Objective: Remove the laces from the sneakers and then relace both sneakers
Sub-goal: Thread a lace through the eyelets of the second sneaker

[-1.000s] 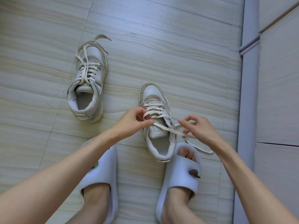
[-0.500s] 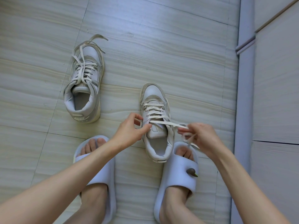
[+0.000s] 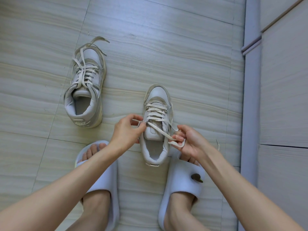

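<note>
- The near sneaker (image 3: 156, 124) stands on the floor (image 3: 166, 47) between both hands.
- The left hand (image 3: 126, 130) pinches its lace (image 3: 160, 132) beside the eyelets.
- The right hand (image 3: 188, 140) grips the lace's other end.
- The second sneaker (image 3: 85, 90) sits well apart, to the left.

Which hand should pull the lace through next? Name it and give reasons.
Probably the right hand: it already pinches the lace running taut across the near sneaker; the left hand grips at the eyelets.

single head view, steeply downward, close above the floor (image 3: 166, 47)
</note>
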A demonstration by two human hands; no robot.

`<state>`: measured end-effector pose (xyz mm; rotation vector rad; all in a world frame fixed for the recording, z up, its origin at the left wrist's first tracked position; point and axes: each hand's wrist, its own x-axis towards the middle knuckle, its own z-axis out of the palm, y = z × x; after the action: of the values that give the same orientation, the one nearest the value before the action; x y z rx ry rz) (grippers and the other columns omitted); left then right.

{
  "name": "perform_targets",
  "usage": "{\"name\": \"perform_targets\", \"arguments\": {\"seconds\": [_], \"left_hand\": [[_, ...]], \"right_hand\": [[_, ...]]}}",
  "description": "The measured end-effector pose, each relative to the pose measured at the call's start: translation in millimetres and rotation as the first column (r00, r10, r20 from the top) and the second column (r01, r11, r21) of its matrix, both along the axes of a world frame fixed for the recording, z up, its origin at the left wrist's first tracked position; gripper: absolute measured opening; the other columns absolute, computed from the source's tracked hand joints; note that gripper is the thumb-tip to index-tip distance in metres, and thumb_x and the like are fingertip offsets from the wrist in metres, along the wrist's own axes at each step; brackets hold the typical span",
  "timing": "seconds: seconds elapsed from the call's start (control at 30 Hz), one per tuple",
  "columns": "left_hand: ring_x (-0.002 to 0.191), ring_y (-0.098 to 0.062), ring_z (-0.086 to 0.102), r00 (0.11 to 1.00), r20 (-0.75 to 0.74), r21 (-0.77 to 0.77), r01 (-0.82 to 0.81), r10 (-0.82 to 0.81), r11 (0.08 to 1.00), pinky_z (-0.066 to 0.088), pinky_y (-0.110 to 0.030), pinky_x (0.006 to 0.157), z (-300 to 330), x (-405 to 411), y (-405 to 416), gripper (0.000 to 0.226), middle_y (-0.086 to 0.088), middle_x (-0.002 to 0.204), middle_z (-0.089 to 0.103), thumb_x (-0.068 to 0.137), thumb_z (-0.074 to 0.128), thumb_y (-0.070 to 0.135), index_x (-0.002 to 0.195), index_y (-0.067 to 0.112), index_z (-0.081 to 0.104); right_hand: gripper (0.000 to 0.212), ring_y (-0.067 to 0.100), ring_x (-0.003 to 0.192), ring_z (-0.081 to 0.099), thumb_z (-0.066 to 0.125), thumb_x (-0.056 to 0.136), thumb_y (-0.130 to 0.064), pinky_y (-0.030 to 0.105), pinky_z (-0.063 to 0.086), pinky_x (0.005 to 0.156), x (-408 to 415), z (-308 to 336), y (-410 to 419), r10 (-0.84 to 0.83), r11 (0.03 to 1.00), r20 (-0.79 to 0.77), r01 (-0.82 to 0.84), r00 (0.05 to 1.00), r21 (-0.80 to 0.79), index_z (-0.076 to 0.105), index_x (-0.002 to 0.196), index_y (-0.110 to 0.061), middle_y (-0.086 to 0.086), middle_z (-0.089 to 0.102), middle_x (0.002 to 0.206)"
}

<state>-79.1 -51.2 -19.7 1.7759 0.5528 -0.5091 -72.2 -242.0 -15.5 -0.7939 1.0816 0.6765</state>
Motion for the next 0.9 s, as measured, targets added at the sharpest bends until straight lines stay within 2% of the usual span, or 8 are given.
{"name": "perform_targets", "arguments": {"seconds": [0.13, 0.23, 0.3, 0.43, 0.57, 0.67, 0.8, 0.9], "left_hand": [[0.068, -0.011, 0.066, 0.997, 0.057, 0.038, 0.058, -0.06, 0.998, 0.059, -0.033, 0.055, 1, 1, 7, 0.011, 0.005, 0.095, 0.064, 0.086, 0.065, 0.02, 0.096, 0.023, 0.064], [0.066, -0.005, 0.066, 0.991, 0.096, 0.085, 0.083, -0.091, 0.993, 0.059, -0.032, 0.06, 0, 0, 7, 0.01, 0.008, 0.094, 0.066, 0.085, 0.066, 0.022, 0.093, 0.028, 0.065], [0.069, -0.008, 0.067, 0.988, 0.113, 0.109, 0.09, -0.102, 0.99, 0.059, -0.038, 0.066, -1, -1, 7, 0.01, 0.015, 0.089, 0.065, 0.085, 0.066, 0.023, 0.088, 0.033, 0.065], [0.061, -0.007, 0.066, 0.987, 0.13, 0.103, 0.078, -0.092, 0.992, 0.059, -0.039, 0.056, -2, -3, 7, 0.02, 0.017, 0.085, 0.063, 0.084, 0.066, 0.023, 0.078, 0.041, 0.06], [0.065, -0.008, 0.067, 0.988, 0.119, 0.106, 0.081, -0.093, 0.991, 0.059, -0.042, 0.063, -3, -3, 5, 0.016, 0.017, 0.085, 0.063, 0.082, 0.067, 0.026, 0.076, 0.039, 0.061], [0.07, -0.01, 0.067, 0.989, 0.115, 0.108, 0.079, -0.091, 0.991, 0.058, -0.044, 0.069, -2, -6, 3, 0.013, 0.016, 0.085, 0.063, 0.083, 0.067, 0.026, 0.078, 0.036, 0.061], [0.074, -0.011, 0.066, 0.991, 0.122, 0.095, 0.038, -0.05, 0.995, 0.057, -0.044, 0.074, -1, -9, 1, 0.006, 0.015, 0.086, 0.063, 0.085, 0.065, 0.024, 0.086, 0.03, 0.064], [0.075, -0.013, 0.066, 0.992, 0.12, 0.099, 0.026, -0.038, 0.995, 0.057, -0.045, 0.075, 0, -10, 0, 0.005, 0.015, 0.086, 0.063, 0.085, 0.065, 0.023, 0.089, 0.027, 0.064]], "right_hand": [[0.035, 0.011, 0.028, 0.024, 0.034, 0.098, -0.01, 0.021, 0.045, 0.038, -3, -1, 5, -0.038, 0.987, -0.072, 0.049, 0.997, 0.153, 0.03, 0.064, -0.016, -0.001, 0.025, 0.041], [0.031, 0.01, 0.028, 0.023, 0.035, 0.098, -0.012, 0.018, 0.04, 0.037, -3, 1, 6, 0.025, 0.985, -0.087, -0.009, 0.996, 0.173, 0.033, 0.068, -0.014, -0.001, 0.025, 0.041], [0.03, 0.007, 0.031, 0.022, 0.039, 0.097, -0.011, 0.015, 0.032, 0.038, -1, 3, 7, 0.079, 0.99, -0.055, -0.071, 0.995, 0.125, 0.034, 0.067, -0.015, -0.003, 0.025, 0.043], [0.03, 0.004, 0.033, 0.025, 0.047, 0.096, -0.008, 0.015, 0.03, 0.036, 2, 8, 9, 0.25, 0.964, 0.125, -0.235, 0.96, -0.12, 0.037, 0.069, -0.017, -0.007, 0.026, 0.044], [0.021, 0.006, 0.034, 0.043, 0.062, 0.09, -0.026, 0.023, 0.037, 0.048, 3, 15, 6, 0.576, 0.748, 0.129, -0.456, 0.808, -0.482, 0.052, 0.076, -0.015, -0.012, 0.039, 0.039], [0.032, 0.004, 0.044, 0.05, 0.072, 0.078, -0.044, 0.022, 0.038, 0.053, 8, 20, 8, 0.772, 0.493, 0.031, -0.568, 0.635, -0.66, 0.055, 0.069, -0.019, -0.011, 0.051, 0.051], [0.035, 0.004, 0.049, 0.045, 0.076, 0.072, -0.042, 0.015, 0.033, 0.045, 1, 22, 14, 0.895, 0.193, -0.104, -0.587, 0.434, -0.786, 0.054, 0.067, -0.016, -0.009, 0.05, 0.052], [0.025, 0.004, 0.05, 0.043, 0.072, 0.079, -0.037, 0.017, 0.032, 0.048, -4, 23, 14, 0.935, 0.093, -0.12, -0.558, 0.334, -0.824, 0.059, 0.068, -0.018, -0.01, 0.045, 0.049]]}}
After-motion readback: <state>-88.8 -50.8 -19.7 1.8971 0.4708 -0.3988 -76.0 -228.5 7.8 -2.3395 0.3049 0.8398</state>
